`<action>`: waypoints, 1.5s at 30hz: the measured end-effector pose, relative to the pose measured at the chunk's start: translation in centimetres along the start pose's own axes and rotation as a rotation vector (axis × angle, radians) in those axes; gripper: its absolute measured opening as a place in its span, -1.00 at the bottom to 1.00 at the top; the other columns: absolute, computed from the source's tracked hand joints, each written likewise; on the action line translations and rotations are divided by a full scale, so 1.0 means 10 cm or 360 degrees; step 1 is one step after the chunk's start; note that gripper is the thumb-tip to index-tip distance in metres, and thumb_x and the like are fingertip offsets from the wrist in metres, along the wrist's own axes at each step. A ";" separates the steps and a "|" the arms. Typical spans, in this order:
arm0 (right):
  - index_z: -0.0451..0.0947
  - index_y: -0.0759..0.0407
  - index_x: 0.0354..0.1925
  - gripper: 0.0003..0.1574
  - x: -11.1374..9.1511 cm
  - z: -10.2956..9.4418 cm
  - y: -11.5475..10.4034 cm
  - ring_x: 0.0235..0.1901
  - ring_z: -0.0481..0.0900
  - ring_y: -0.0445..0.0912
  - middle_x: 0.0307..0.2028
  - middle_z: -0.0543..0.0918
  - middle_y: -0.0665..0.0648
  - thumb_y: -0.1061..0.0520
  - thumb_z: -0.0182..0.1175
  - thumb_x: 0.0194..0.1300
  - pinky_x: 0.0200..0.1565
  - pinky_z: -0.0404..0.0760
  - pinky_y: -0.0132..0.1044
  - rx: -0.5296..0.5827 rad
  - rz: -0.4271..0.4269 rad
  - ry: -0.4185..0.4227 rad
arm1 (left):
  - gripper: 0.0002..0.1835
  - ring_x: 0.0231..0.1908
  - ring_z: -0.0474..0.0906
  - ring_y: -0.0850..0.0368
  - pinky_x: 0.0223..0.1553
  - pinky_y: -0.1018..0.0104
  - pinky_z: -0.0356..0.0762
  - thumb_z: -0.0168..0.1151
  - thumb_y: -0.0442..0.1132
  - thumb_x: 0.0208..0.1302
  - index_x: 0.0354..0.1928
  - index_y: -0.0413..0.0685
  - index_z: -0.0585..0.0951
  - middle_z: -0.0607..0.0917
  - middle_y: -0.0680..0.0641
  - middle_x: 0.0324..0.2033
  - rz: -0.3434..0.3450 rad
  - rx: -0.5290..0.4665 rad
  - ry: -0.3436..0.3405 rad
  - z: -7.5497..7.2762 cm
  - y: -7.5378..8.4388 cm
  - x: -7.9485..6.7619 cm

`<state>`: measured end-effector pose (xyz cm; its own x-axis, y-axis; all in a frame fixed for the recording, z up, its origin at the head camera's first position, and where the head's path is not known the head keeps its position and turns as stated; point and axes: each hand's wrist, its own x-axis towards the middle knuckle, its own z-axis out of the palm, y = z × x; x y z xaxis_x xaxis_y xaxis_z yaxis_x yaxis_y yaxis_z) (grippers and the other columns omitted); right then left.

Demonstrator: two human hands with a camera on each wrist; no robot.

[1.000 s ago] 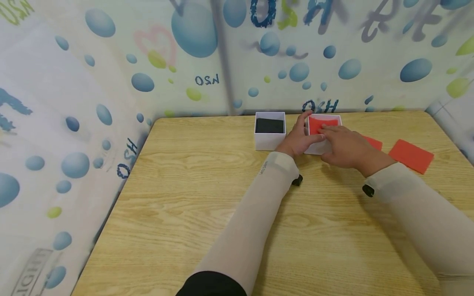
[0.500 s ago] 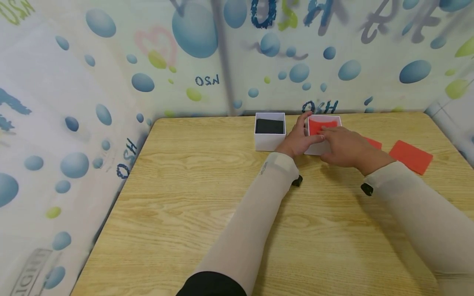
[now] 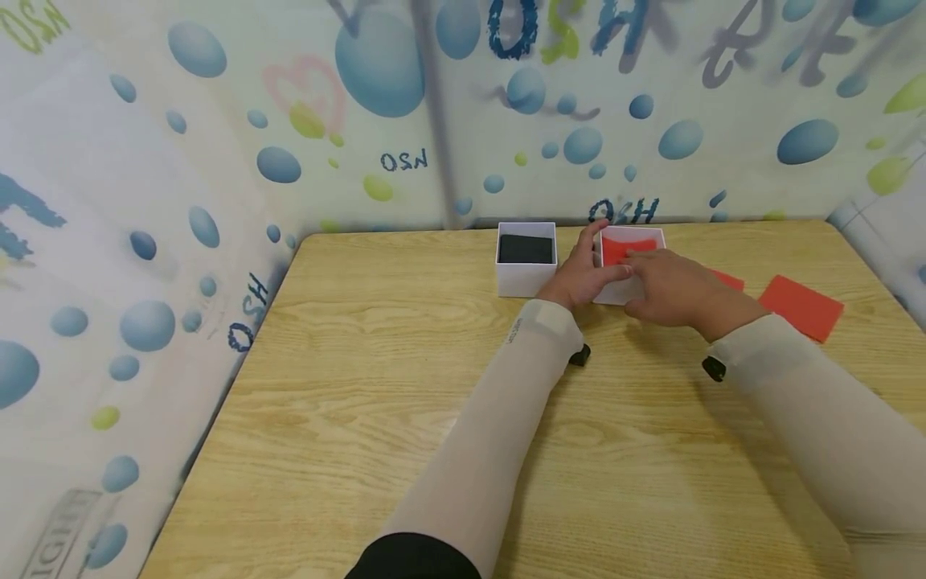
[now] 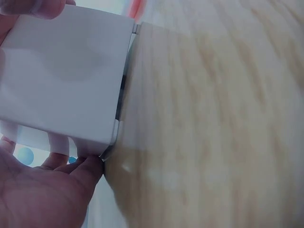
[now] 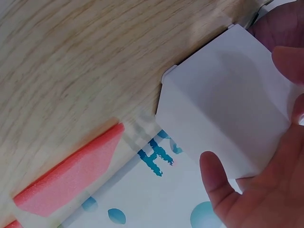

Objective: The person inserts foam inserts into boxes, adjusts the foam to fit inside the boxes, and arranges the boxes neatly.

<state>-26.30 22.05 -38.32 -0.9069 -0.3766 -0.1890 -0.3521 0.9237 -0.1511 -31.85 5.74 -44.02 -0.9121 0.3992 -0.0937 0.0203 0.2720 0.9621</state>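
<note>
Box (image 3: 615, 291) w/ red insert sits at 12 o'clock on the table (image 3: 405, 386), near the far edge, between both hands. Left hand (image 3: 582, 277) is at the box's 9 o'clock side: fingers wrap the left wall, thumb lies across the near edge, so it grips the box. Right hand (image 3: 669, 285) lies on top from 3–4 o'clock, fingers stretched fairly flat over the red pad (image 3: 618, 249) inside, pressing on it; can't tell for sure if thumb hooks the right wall, though the right wrist view shows the thumb (image 5: 218, 183) beside the box's white wall (image 5: 223, 118).

Left wrist view: the white box (image 4: 66, 71) close up, fingers (image 4: 57, 190) under its lower edge, touching it.

2nd box (image 3: 526, 259), white w/ black insert, stands just beside the left hand at its 10 o'clock, apart from the first box.

Red sheet (image 3: 801, 307) lies flat at 3 o'clock of the right hand, well apart; a 2nd red piece (image 3: 727, 280) peeks out just behind the right wrist.
</note>
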 end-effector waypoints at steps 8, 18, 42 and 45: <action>0.34 0.47 0.45 -0.07 0.01 0.01 0.00 0.43 0.33 0.44 0.43 0.42 0.50 0.05 0.36 0.26 0.43 0.29 0.36 0.0002 -0.0013 0.0012 | -0.05 0.12 0.52 0.21 0.31 0.23 0.51 0.44 -0.11 0.39 0.63 0.46 0.06 0.52 0.07 0.33 0.0018 -0.0079 -0.0027 -0.01 0.00 -0.01; 0.19 0.48 0.54 0.06 -0.03 0.02 0.03 0.52 0.17 0.46 0.54 0.24 0.51 0.02 0.36 0.27 0.47 0.20 0.37 0.0030 -0.0054 0.0022 | -0.06 0.28 0.49 0.19 0.42 0.19 0.43 0.44 -0.06 0.38 0.62 0.52 0.08 0.50 0.09 0.40 -0.0009 -0.0042 -0.0004 0.01 0.04 -0.03; -0.23 0.24 0.70 0.26 -0.31 -0.19 0.59 0.58 -0.05 0.47 0.66 -0.12 0.44 -0.06 0.33 0.41 0.39 0.12 0.55 0.0385 0.0132 0.0247 | -0.06 0.04 0.48 0.19 0.10 0.21 0.58 0.44 -0.10 0.36 0.60 0.54 0.09 0.54 0.07 0.17 -0.0015 -0.0034 0.0018 0.02 0.03 -0.04; -0.25 0.28 0.69 0.25 -0.37 -0.17 0.74 0.56 -0.04 0.51 0.64 -0.10 0.49 -0.09 0.30 0.45 0.39 0.11 0.55 0.0426 0.0173 0.0245 | -0.06 0.05 0.47 0.20 0.09 0.22 0.58 0.44 -0.09 0.36 0.60 0.56 0.10 0.53 0.08 0.18 -0.0018 -0.0031 0.0016 0.01 0.02 -0.03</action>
<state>-25.93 30.40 -37.04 -0.9673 -0.2432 -0.0721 -0.1968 0.8989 -0.3915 -31.49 5.76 -43.84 -0.9162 0.3875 -0.1021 0.0020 0.2591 0.9658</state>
